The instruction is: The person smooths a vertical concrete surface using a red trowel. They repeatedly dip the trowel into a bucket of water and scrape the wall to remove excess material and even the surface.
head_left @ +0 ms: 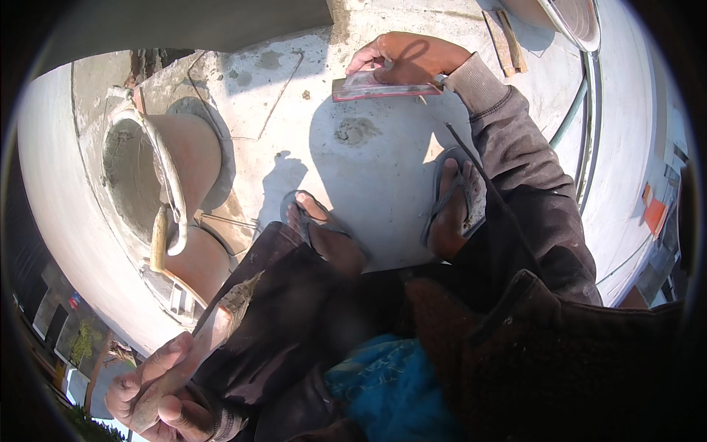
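At the lower left, my left hand point(162, 390) is closed round the pale handle of a worn brush point(221, 328). Its ragged tan end points up and away, over my dark trouser leg. Far out at the upper middle, my right hand point(405, 59) grips a flat plastering float point(383, 90) with a reddish edge, seen nearly edge-on above the pale floor. How the fingers wrap its handle is partly hidden. Left of my feet stands a mortar-smeared bucket point(195, 155); a tool's wooden handle point(158, 239) leans at its rim.
A second bucket point(199, 261) sits nearer me, behind the first. Bent wire point(280, 96) lies on the floor beside a grey mortar patch point(357, 131). Wooden strips point(504, 44) and another bucket point(567, 18) are at the upper right. My sandalled feet point(449, 199) stand in the middle.
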Available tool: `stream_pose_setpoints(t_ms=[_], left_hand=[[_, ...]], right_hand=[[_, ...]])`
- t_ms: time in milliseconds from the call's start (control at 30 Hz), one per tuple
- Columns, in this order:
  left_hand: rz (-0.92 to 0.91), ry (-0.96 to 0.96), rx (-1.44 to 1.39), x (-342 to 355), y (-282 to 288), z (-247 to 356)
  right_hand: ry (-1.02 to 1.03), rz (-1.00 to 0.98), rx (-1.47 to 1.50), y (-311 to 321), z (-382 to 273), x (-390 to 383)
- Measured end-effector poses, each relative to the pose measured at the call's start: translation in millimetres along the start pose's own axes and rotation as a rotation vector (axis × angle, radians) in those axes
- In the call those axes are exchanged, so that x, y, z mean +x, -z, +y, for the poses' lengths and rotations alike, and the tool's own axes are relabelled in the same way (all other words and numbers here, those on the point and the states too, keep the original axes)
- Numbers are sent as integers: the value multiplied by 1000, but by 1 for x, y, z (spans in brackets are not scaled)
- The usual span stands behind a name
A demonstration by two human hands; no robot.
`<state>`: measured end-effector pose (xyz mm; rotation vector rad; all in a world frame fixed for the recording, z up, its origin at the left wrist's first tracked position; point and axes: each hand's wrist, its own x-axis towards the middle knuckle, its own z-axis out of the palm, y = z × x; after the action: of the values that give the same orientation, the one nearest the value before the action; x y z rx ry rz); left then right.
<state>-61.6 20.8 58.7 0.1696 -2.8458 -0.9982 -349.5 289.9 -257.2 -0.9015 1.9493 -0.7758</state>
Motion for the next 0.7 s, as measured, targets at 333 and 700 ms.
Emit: stream_pose_setpoints(t_ms=[333, 700], left_hand=[[634, 199, -416, -44, 63, -95], [1154, 347, -289, -114, 60, -159]], right_hand=[[59, -210, 920, -50, -46, 15], [62, -313, 996, -22, -170, 26]])
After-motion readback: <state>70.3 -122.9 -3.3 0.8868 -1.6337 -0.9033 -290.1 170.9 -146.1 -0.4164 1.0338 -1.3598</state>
